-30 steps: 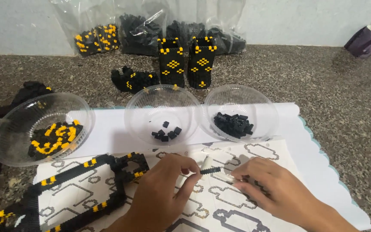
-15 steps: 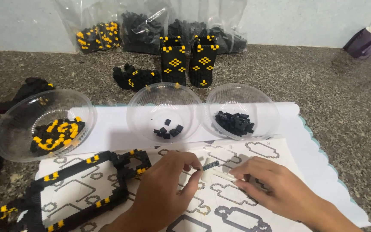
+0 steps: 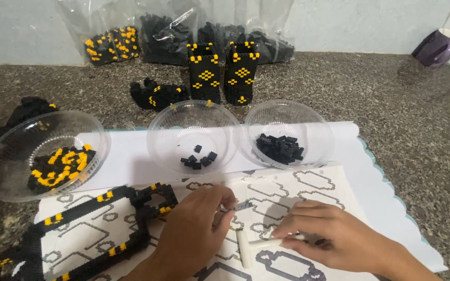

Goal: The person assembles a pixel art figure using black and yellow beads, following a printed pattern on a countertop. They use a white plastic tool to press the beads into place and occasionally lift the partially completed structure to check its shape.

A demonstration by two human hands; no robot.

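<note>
White paper (image 3: 131, 164) printed with grey outlines covered the stone counter (image 3: 391, 99), and a black-and-yellow brick frame (image 3: 105, 229) lay on its left part. Behind stood three clear bowls (image 3: 194, 125), two brick towers (image 3: 224, 70) and clear plastic bags (image 3: 131, 31) of bricks along the wall. The left hand (image 3: 196, 234) pinched a small dark brick strip (image 3: 243, 206) above the paper; the right hand (image 3: 329, 237) gripped a thin white tool (image 3: 272, 241).

bowls (image 3: 194, 136): clear glossy plastic | sheet (image 3: 308, 190): matt paper | counter (image 3: 391, 104): rough speckled stone
</note>
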